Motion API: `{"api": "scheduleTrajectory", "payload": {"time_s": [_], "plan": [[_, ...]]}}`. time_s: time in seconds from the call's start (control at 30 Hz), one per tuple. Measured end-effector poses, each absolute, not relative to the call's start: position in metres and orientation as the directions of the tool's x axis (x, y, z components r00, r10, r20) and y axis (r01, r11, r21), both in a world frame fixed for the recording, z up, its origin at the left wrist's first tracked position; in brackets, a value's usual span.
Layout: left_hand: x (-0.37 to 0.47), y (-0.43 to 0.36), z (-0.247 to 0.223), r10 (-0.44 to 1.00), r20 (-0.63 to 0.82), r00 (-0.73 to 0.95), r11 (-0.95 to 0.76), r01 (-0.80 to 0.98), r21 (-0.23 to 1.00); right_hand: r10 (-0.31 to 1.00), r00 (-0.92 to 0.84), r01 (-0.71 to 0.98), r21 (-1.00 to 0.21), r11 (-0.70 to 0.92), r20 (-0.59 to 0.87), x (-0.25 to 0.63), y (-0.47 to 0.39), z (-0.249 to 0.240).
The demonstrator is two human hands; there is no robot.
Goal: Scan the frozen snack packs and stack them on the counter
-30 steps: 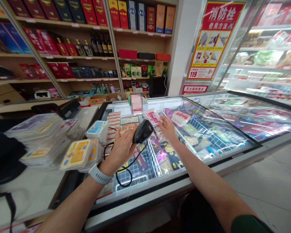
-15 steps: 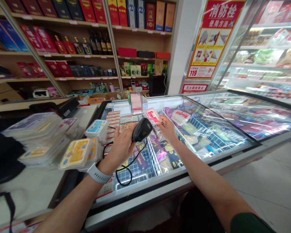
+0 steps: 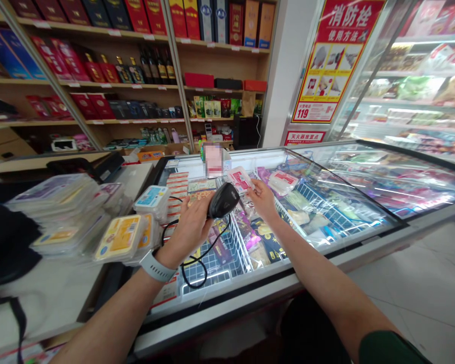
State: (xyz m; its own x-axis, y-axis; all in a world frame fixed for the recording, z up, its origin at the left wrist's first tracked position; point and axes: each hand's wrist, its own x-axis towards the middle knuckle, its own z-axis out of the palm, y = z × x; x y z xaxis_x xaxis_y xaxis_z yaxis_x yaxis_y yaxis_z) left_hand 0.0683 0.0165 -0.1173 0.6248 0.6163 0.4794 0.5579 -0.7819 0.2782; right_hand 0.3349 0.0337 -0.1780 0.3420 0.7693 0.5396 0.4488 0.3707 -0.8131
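While handheld, scanner [image 3: 223, 201] near tub [image 3: 238, 179] edge.

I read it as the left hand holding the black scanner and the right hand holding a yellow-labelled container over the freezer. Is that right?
Not quite: the label colour is off. The head view shows the right hand holding a red-and-white-labelled container over the freezer. The left hand does hold the black scanner.

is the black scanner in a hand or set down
In a hand: the left hand grips the black scanner, with its cable trailing in a loose loop.
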Motion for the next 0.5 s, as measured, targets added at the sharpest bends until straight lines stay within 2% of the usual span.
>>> {"api": "scheduleTrajectory", "payload": {"time_s": [0.33,0.5], "plan": [[0.083,0.014,-0.105,0.570,0.554,0.607,-0.820,0.463,0.336,0.754,0.394,0.454,-0.825,0.337,0.525,0.343,0.033,-0.172],[0.093,0.011,-0.099,0.579,0.541,0.609,-0.814,0.403,0.418,0.740,0.393,0.507,-0.800,0.322,0.546,0.345,0.029,-0.162]]}}
